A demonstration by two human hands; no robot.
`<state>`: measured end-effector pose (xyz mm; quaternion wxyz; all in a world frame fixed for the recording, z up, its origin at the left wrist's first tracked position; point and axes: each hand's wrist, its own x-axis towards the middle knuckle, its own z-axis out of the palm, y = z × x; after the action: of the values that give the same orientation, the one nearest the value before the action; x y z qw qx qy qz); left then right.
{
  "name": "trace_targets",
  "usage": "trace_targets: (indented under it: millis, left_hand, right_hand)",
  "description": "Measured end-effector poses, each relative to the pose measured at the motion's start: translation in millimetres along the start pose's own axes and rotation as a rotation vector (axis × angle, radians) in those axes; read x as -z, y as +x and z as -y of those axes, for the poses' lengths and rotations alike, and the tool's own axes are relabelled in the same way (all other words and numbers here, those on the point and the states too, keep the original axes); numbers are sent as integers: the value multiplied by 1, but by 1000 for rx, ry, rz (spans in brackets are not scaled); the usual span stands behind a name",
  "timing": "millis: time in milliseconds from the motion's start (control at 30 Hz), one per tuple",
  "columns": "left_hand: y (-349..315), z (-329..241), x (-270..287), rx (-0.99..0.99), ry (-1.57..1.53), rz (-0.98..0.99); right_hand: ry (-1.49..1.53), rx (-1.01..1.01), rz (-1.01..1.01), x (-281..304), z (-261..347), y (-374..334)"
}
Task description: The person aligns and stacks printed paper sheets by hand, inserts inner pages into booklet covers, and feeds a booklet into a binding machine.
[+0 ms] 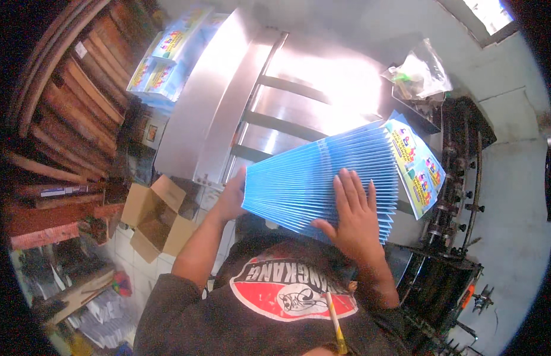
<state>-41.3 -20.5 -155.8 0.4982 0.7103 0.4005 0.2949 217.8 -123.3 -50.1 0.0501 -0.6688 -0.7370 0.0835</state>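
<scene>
A thick stack of blue printed sheets is fanned out in front of me, its edges spread toward the right. My left hand grips the narrow left end, with its fingers partly hidden behind the sheets. Flat across the fanned edges on the right lies my right hand, fingers stretched and thumb apart. Beyond the fan, at its right end, several loose sheets with colourful cartoon figures show face up. Under the stack is a shiny metal table with dark slots.
Piles of similar printed sheets stand at the far left, beside a metal panel. An open cardboard box sits on the tiled floor at left. Dark machinery with rods runs along the right. A clear plastic bag rests at the back right.
</scene>
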Motion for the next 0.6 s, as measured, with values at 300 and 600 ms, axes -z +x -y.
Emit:
trace_targets:
  millis: [300, 600]
  left_hand:
    - [1, 10, -6, 13, -42, 26]
    - [3, 17, -8, 46, -176, 20]
  right_hand:
    - [71, 43, -196, 13, -5, 23]
    - [-28, -13, -182, 7, 2, 12]
